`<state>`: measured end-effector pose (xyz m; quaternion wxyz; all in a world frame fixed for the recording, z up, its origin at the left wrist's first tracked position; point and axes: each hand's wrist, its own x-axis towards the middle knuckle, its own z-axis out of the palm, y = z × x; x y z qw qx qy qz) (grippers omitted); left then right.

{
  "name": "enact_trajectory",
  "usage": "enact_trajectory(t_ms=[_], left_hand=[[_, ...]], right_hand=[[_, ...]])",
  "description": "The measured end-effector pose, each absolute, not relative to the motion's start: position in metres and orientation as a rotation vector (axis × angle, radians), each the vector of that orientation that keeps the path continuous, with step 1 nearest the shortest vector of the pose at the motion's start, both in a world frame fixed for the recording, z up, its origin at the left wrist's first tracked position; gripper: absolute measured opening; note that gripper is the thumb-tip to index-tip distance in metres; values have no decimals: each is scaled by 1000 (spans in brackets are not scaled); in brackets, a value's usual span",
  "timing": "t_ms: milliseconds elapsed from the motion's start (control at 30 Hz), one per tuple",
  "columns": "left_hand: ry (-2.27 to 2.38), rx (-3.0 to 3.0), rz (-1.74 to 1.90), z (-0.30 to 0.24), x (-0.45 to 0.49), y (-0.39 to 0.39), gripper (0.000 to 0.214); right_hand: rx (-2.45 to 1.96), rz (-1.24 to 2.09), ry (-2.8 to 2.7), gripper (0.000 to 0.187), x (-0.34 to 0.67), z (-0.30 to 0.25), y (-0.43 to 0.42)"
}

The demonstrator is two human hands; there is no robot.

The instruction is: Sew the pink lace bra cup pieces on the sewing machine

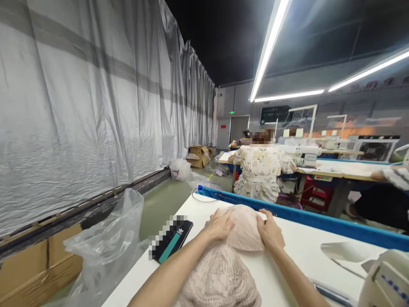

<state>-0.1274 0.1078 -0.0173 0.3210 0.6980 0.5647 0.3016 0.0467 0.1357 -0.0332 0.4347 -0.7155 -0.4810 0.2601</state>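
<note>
A pale pink, dome-shaped knit hat [245,228] rests on the white table, held between my two hands. At its left edge is my left hand [220,224], fingers closed over the fabric. My right hand [270,230] grips the opposite edge, with the thumb toward me and the other fingers partly hidden behind the rim. Nearer to me lies a second, beige-pink knit piece [220,277] with an openwork pattern; it touches or nearly touches the first, and my left forearm passes over its left side.
A black case with a green stripe [172,243] lies at the table's left edge. A white sewing machine [388,281] stands at the near right. Blue edging [306,217] runs along the table's far side. Clear plastic bags [111,243] and cardboard [41,268] are on the left; a co-worker [258,170] sits ahead.
</note>
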Motion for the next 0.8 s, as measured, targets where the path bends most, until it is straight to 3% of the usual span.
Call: enact_trajectory(t_ms=[267, 500, 800], left_hand=[[1627, 2112, 668, -7, -122, 72, 41], [1393, 2198, 631, -6, -137, -13, 6], [1353, 1911, 940, -24, -138, -19, 15]], right_hand=[[-1640, 357, -1337, 29, 49, -45, 109], [-1050, 561, -1976, 23, 46, -57, 8], [-1094, 403, -2011, 20, 47, -76, -21]])
